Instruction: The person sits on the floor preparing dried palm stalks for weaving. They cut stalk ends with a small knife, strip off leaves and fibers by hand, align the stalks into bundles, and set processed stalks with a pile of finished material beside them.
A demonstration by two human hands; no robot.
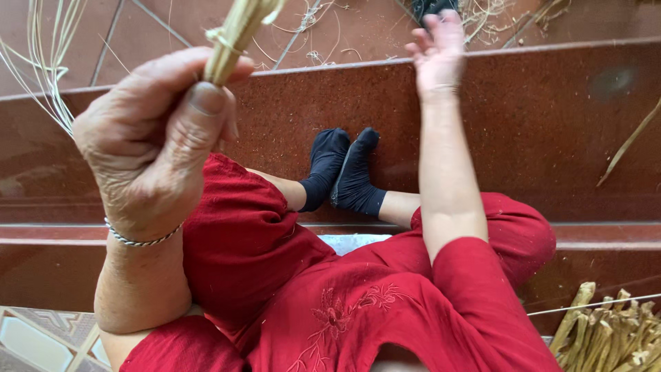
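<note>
Left hand (155,138) gripping pale fibrous straw bundle (237,34), right hand (437,48) open, fingers spread

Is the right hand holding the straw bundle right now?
No: the right hand is open and stretched out with nothing in it, while the left hand grips the pale straw bundle.

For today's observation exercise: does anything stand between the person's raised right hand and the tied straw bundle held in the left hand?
Nothing visible does. The right hand is open, apart from the straw bundle gripped by the left hand; only open air above the red step separates them.
</note>
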